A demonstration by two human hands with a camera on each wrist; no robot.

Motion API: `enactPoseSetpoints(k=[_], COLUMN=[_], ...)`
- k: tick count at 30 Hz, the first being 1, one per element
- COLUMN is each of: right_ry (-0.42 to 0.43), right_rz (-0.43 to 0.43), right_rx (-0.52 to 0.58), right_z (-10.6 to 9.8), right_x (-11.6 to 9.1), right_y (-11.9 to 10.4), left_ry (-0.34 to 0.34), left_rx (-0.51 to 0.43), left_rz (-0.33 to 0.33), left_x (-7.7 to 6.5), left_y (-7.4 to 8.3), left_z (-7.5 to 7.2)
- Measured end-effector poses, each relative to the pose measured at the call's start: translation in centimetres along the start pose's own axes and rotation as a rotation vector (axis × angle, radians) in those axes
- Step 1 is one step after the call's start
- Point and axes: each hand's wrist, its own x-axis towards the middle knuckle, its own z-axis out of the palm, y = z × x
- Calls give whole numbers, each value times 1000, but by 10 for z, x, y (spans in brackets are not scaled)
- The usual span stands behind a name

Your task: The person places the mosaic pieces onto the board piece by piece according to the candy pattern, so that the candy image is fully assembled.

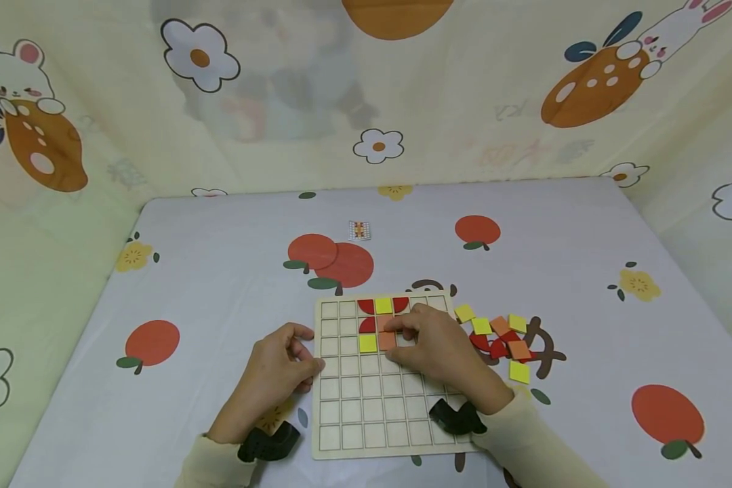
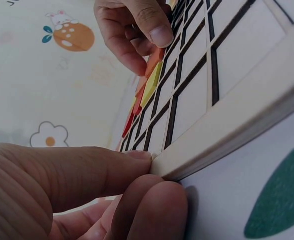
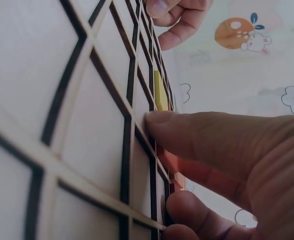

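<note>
A light wooden grid board (image 1: 348, 410) lies on the table, with red quarter-round tiles (image 1: 367, 325), yellow square tiles (image 1: 368, 343) and orange square tiles in its far cells. My left hand (image 1: 278, 359) grips the board's left edge, the thumb at the top of the rim and curled fingers against its side in the left wrist view. Over the board, my right hand (image 1: 436, 349) has thumb and index finger at opposite sides of an orange square tile (image 1: 387, 341), pinching it at its cell beside a yellow one. Part of the right-side cells is hidden under that hand.
To the board's right lies a loose pile of yellow, red and orange tiles (image 1: 518, 350). A small pattern card (image 1: 359, 231) sits farther back on the printed tablecloth (image 1: 232, 271). Black wrist straps (image 1: 270, 442) circle both wrists. A patterned curtain (image 1: 280, 149) stands behind the table.
</note>
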Motion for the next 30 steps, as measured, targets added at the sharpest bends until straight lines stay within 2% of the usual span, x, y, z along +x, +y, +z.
enactPoseSetpoints(k=[5,9,14,18,23,30], right_ry=[-8,33,112,58,0,5], right_rz=[-24,-18,75,176,205,251], right_rx=[37,95,35,-26,-57,-52], right_z=[-4,-21,-55,-73,-76,-71], right_x=[0,0,-3,-6,-5,-4], right_y=[4,14,37,57,68,67], left_ry=[7,16,14,14,17,11], left_rx=[8,9,7,12,11,11], left_rz=[2,16,15,6,6,8], left_x=[-1,-2,-2,-1,-2,-1], left_y=[1,1,2,3,2,2], left_z=[1,1,1,1,1,1])
